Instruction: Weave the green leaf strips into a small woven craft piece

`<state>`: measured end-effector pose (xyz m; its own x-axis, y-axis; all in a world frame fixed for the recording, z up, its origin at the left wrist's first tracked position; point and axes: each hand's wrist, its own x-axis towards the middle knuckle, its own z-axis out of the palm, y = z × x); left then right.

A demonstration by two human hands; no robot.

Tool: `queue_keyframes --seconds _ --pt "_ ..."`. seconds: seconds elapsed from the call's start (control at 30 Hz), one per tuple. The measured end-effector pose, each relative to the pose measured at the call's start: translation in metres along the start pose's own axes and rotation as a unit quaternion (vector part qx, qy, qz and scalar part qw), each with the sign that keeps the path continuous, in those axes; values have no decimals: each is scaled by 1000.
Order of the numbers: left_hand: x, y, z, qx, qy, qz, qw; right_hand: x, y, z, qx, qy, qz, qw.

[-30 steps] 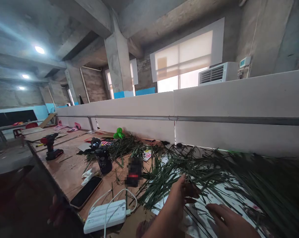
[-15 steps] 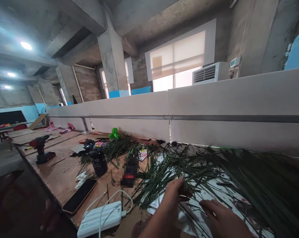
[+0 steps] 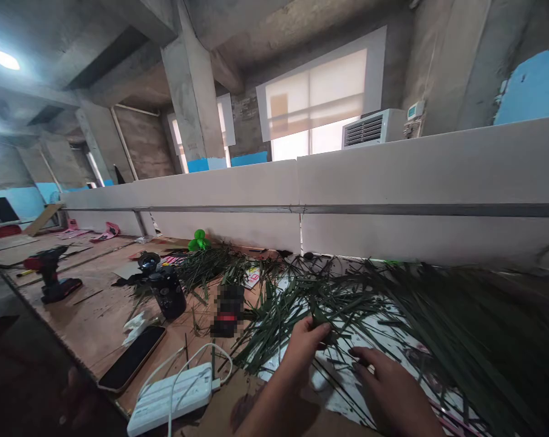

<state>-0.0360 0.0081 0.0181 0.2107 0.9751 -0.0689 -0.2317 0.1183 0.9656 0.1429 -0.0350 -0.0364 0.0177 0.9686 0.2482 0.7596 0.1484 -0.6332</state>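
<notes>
My left hand (image 3: 304, 345) is pinched on a green leaf strip (image 3: 320, 318), over a loose pile of cut green strips (image 3: 279, 312). Just to its right, my right hand (image 3: 388, 382) is half curled, thumb and forefinger a little apart, and nothing shows between them. Thin dark strips (image 3: 340, 385) run slantwise under the gap between both hands, across a white sheet (image 3: 347, 400). A dense bundle of long green leaves (image 3: 466, 328) lies to the right of my right hand.
Left of the hands are a white power strip (image 3: 174, 397) with a cable, a phone (image 3: 132, 359), a black bottle (image 3: 167, 291) with its lid open and a cordless drill (image 3: 51, 276). A white partition (image 3: 229, 194) runs along the back, with a green toy-like object (image 3: 198, 240) before it.
The view has shifted, so the things on the table appear farther left. My left hand stays pinched at the leaves, and my right hand stays beside it with its fingers slightly apart.
</notes>
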Motion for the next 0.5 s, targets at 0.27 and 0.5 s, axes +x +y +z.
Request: queue_keyframes --seconds 0.27,0.5 --pt "8 2 -3 13 -41 46 998 5 -3 -7 76 1 67 995" --pt "17 25 -15 30 25 62 997 6 9 -1 124 -15 96 988"
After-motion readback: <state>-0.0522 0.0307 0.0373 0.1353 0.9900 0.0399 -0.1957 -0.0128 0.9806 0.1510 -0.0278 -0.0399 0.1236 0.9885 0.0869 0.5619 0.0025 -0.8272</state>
